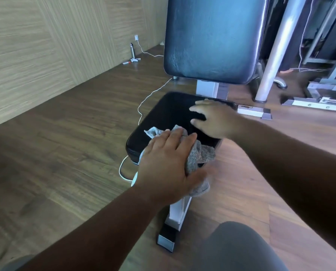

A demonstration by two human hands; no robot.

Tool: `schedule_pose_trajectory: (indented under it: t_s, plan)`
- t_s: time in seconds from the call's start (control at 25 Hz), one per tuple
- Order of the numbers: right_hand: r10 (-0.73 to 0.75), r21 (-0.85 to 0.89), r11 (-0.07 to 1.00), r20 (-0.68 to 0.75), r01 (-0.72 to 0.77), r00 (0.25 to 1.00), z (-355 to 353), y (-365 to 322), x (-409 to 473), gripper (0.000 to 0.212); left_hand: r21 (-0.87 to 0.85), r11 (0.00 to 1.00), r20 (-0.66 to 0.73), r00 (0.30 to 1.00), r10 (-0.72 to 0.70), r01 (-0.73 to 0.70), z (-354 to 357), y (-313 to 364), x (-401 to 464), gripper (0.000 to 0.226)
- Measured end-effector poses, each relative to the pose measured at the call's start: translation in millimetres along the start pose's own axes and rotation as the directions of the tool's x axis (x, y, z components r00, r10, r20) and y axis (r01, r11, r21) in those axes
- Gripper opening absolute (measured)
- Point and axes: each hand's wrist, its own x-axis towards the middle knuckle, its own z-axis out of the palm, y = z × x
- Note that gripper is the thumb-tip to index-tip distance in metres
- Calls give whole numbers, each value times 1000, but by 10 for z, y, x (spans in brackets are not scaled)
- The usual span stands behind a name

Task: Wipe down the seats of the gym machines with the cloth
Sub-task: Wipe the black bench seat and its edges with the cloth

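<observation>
One cloth (200,155), one seat (169,112), one backrest (212,36). Left hand (167,163) flat on cloth at near edge, fingers straight; right hand (214,118) spread on seat's far right.

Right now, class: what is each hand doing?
Left hand: open, pressing the grey terry cloth on the black padded seat.
Right hand: open, resting on seat.

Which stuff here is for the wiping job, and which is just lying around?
For the job: grey cloth, black seat pad, left hand pressing the cloth, right hand resting on the seat.

Just lying about: white cable, backrest, small white stand by the wall.
</observation>
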Motion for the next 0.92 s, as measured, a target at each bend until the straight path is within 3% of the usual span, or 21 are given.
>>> schedule_pose_trajectory:
  t_s: [0.08,0.24,0.44,0.52,0.68,0.8,0.92]
  plan:
    - [25,20,999,9,-26,1000,178,53,74,48,88,996,22,999,28,-30,19,-92,-13,86]
    - [20,63,998,-44,-18,999,266,144,84,48,106,993,-28,998,52,-49,-29,-760,-116,95]
    - [1,89,996,-108,9,994,289,155,124,45,-38,999,-85,996,27,-30,12,-626,-27,68]
    - [7,99,995,-109,4,994,294,179,126,46,-60,997,-50,998,46,-49,12,-463,-26,72]
    - [17,98,995,-105,-7,994,307,184,123,47,-101,971,188,963,-193,215,-124,-619,101,89]
    - [20,99,995,-133,-7,991,288,151,115,45,-282,821,329,854,-404,497,-79,-864,443,88]
    - [17,89,996,-127,-6,992,286,140,121,44,-354,736,456,793,-404,578,112,-1170,974,82]
